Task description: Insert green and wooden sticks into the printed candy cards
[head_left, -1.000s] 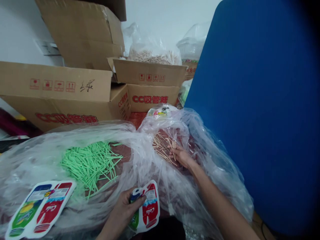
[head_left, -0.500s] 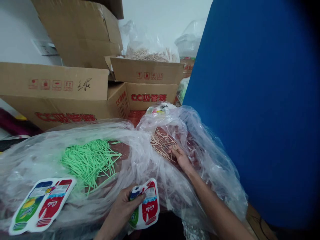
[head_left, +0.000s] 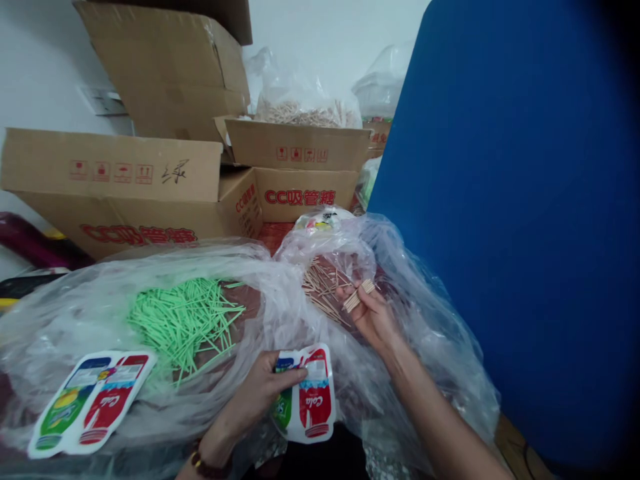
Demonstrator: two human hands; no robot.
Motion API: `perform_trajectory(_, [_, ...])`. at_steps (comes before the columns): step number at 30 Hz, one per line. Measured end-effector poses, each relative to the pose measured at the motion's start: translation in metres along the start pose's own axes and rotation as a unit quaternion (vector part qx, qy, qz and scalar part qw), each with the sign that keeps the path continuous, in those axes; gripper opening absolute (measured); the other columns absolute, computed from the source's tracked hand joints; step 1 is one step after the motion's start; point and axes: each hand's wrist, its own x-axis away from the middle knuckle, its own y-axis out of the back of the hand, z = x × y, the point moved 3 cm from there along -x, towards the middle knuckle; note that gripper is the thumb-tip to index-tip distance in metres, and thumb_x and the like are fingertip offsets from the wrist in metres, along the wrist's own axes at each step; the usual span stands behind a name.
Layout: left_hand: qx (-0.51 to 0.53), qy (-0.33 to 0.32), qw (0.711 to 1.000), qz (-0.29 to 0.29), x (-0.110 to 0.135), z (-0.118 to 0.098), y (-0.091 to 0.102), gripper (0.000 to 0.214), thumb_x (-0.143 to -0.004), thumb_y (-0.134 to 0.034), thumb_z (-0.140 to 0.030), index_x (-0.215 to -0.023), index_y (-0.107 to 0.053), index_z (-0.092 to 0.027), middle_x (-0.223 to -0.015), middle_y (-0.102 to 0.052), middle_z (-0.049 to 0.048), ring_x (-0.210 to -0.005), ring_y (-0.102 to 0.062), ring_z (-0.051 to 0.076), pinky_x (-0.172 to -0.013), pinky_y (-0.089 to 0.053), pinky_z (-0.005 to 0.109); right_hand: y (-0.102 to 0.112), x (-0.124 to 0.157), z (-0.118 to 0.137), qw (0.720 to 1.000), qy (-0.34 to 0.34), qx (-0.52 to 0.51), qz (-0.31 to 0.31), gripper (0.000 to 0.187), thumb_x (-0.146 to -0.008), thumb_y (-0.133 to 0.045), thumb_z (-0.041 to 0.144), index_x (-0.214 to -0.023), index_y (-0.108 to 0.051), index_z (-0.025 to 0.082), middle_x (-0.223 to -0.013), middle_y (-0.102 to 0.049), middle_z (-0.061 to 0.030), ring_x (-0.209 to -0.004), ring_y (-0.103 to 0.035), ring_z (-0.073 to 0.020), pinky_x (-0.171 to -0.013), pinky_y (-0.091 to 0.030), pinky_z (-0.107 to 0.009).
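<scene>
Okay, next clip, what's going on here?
A person is working bare-handed. The left grip holds a printed cola package, while the right grip pinches a bundle of tan sticks beside loose tan sticks. On the left, green sticks lie heaped amid clear plastic, with a second package nearer the person. Cardboard boxes stand behind.

The left hand (head_left: 260,387) covers part of the printed pouch (head_left: 313,410) it grips, whose small print (head_left: 316,370) cannot be read. The right hand (head_left: 377,323) partly hides the bundle of beige sticks (head_left: 358,295), so their count cannot be told. The blue panel (head_left: 505,200) runs past the top edge, and both forearms (head_left: 437,413) past the bottom
</scene>
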Motion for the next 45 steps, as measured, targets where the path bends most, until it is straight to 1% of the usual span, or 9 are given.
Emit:
perform_trajectory(6, [0.017,-0.024,0.999,0.024,0.001,-0.007,0.000,0.021,-0.069,-0.079,-0.030,-0.078,-0.074,-0.011,-0.072,-0.073,0.0032,-0.060,-0.060,0.012,-0.061,-0.045,0.022,-0.056,0.043,-0.012,0.997,-0.025,-0.014,0.073,0.008,-0.084,-0.063,0.028,-0.090,-0.061,0.023,-0.078,-0.070,0.0002,-0.087,-0.069,-0.0189,-0.104,-0.040,-0.042])
perform_trajectory(9, [0.020,-0.027,0.999,0.029,0.004,-0.009,0.003,0.020,-0.070,-0.079,-0.028,-0.080,-0.074,-0.011,-0.075,-0.073,0.0035,-0.063,-0.061,0.012,-0.063,-0.045,0.022,-0.070,0.053,-0.023,0.995,-0.037,0.001,0.092,0.009,-0.086,-0.061,0.031,-0.091,-0.059,0.023,-0.076,-0.071,0.0010,-0.080,-0.070,-0.0181,-0.108,-0.034,-0.043])
perform_trajectory(12, [0.023,-0.026,0.999,0.029,0.005,-0.010,0.005,0.019,-0.069,-0.079,-0.027,-0.078,-0.073,-0.011,-0.075,-0.073,0.0037,-0.064,-0.061,0.013,-0.062,-0.044,0.022,-0.076,0.058,-0.030,0.993,-0.039,0.026,0.104,0.011,-0.085,-0.061,0.032,-0.091,-0.058,0.023,-0.073,-0.071,0.0013,-0.074,-0.070,-0.0178,-0.108,-0.034,-0.043])
perform_trajectory(20, [0.045,-0.033,0.998,0.030,0.006,-0.010,0.006,0.019,-0.068,-0.080,-0.026,-0.077,-0.073,-0.010,-0.072,-0.072,0.0033,-0.061,-0.060,0.012,-0.063,-0.044,0.022,-0.062,0.065,-0.041,0.992,-0.072,0.071,0.078,0.012,-0.089,-0.057,0.031,-0.097,-0.058,0.023,-0.077,-0.073,0.0003,-0.079,-0.069,-0.0171,-0.097,-0.042,-0.038])
perform_trajectory(26, [0.036,-0.027,0.999,0.024,0.003,-0.011,0.009,0.021,-0.068,-0.080,-0.027,-0.078,-0.073,-0.011,-0.072,-0.073,0.0035,-0.060,-0.060,0.012,-0.062,-0.045,0.022,-0.053,0.065,-0.037,0.988,-0.097,0.102,0.065,0.015,-0.085,-0.062,0.034,-0.093,-0.060,0.021,-0.094,-0.074,-0.0046,-0.079,-0.068,-0.0187,-0.077,-0.049,-0.033])
perform_trajectory(31, [0.011,-0.036,0.999,0.031,0.004,-0.016,0.007,0.020,-0.070,-0.078,-0.029,-0.075,-0.072,-0.011,-0.069,-0.071,0.0024,-0.058,-0.057,0.011,-0.060,-0.042,0.021,-0.056,0.063,-0.032,0.993,-0.103,0.047,0.034,0.018,-0.077,-0.069,0.033,-0.088,-0.060,0.021,-0.089,-0.075,-0.0054,-0.085,-0.070,-0.0225,-0.081,-0.051,-0.037])
perform_trajectory(37, [-0.011,-0.044,0.998,0.038,0.005,-0.016,0.005,0.021,-0.071,-0.077,-0.031,-0.079,-0.074,-0.012,-0.071,-0.071,0.0026,-0.060,-0.058,0.013,-0.061,-0.042,0.022,-0.057,0.066,-0.035,0.994,-0.110,0.014,-0.011,0.023,-0.074,-0.072,0.033,-0.089,-0.058,0.022,-0.088,-0.075,-0.0046,-0.081,-0.071,-0.0256,-0.073,-0.056,-0.040])
perform_trajectory(41, [-0.024,-0.045,0.998,0.046,0.004,-0.015,0.005,0.024,-0.073,-0.076,-0.031,-0.088,-0.074,-0.012,-0.073,-0.071,0.0028,-0.062,-0.058,0.013,-0.063,-0.043,0.023,-0.054,0.067,-0.035,0.995,-0.100,0.020,-0.007,0.023,-0.076,-0.070,0.032,-0.092,-0.057,0.021,-0.090,-0.075,-0.0066,-0.082,-0.071,-0.0258,-0.069,-0.057,-0.038])
perform_trajectory(45, [-0.030,-0.048,0.998,0.036,0.002,-0.015,0.007,0.025,-0.071,-0.077,-0.031,-0.087,-0.074,-0.012,-0.075,-0.072,0.0029,-0.064,-0.059,0.013,-0.063,-0.043,0.023,-0.049,0.067,-0.037,0.995,-0.092,0.024,0.018,0.020,-0.081,-0.066,0.032,-0.095,-0.056,0.021,-0.090,-0.075,-0.0065,-0.082,-0.071,-0.0251,-0.073,-0.056,-0.040])
